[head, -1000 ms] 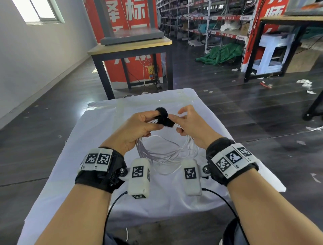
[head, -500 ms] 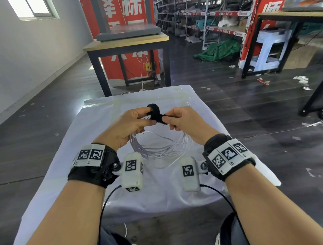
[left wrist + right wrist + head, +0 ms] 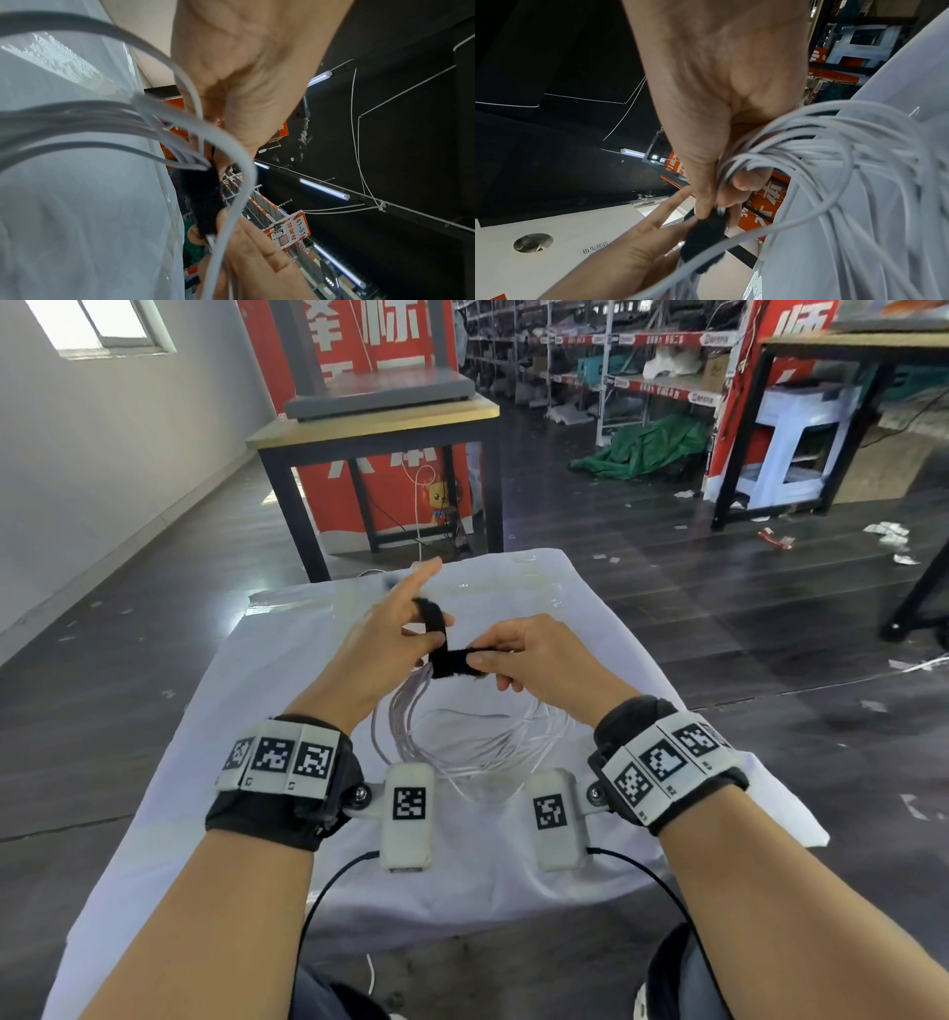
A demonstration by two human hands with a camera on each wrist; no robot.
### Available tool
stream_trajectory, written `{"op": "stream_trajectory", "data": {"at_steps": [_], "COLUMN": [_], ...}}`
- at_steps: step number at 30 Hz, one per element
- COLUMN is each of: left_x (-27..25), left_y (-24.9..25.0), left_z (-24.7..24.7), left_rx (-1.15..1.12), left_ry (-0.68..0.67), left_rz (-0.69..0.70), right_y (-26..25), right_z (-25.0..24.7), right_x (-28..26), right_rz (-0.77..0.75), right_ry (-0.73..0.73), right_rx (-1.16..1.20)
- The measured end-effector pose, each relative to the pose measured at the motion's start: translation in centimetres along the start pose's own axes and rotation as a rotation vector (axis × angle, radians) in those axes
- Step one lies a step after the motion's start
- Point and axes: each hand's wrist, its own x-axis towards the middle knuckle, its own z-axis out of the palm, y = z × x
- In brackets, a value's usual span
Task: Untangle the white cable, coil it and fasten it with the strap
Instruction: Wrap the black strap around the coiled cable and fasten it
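The white cable (image 3: pixel 462 752) hangs as a coil of several loops above the white-clothed table (image 3: pixel 287 711). A black fuzzy strap (image 3: pixel 436 634) wraps the coil's top. My right hand (image 3: pixel 488 665) grips the bundled loops and pinches the wrapped strap between thumb and fingertips. My left hand (image 3: pixel 426 629) pinches the strap's free end, which stands up from the bundle, with the index finger straight. The left wrist view shows the strap (image 3: pixel 203 199) where the loops (image 3: pixel 77 119) meet. In the right wrist view, fingers curl round the cable (image 3: pixel 834 154) above the strap (image 3: pixel 703 239).
Beyond the clothed table stands a wooden table (image 3: pixel 380 423) with black legs and a grey slab on top. Dark floor lies on both sides, with a green tarp (image 3: pixel 647 449), a white stool (image 3: pixel 796 449) and shelving further back right.
My left hand has pulled the strap's free end up and away from the bundle, and its index finger has straightened. The right hand keeps its hold on the coil.
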Motion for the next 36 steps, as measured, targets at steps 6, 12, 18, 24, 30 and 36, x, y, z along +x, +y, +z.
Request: {"op": "stream_trajectory", "data": {"at_steps": [6, 12, 18, 24, 30, 36], "left_x": [0.0, -0.2, -0.8, -0.8, -0.8, -1.4], "left_y": [0.0, 1.4, 2.7, 2.0, 1.6, 1.6], "left_z": [-0.1, 0.4, 1.9, 1.8, 1.8, 1.1], "left_rx": [0.148, 0.227, 0.213, -0.139, -0.251, -0.3], "left_ry": [0.199, 0.261, 0.106, -0.036, -0.15, -0.234], "left_rz": [0.022, 0.192, 0.174, 0.044, -0.074, -0.03], "right_y": [-0.1, 0.1, 0.4, 0.5, 0.4, 0.0], "right_z": [0.2, 0.5, 0.4, 0.0, 0.2, -0.1], "right_x": [-0.1, 0.3, 0.4, 0.1, 0.0, 0.3], "right_rz": [-0.012, -0.014, 0.016, 0.107, 0.208, 0.234], "right_ry": [-0.029, -0.021, 0.061, 0.174, 0.171, 0.217], "right_rx": [-0.02, -0.151, -0.173, 0.172, 0.352, 0.457]}}
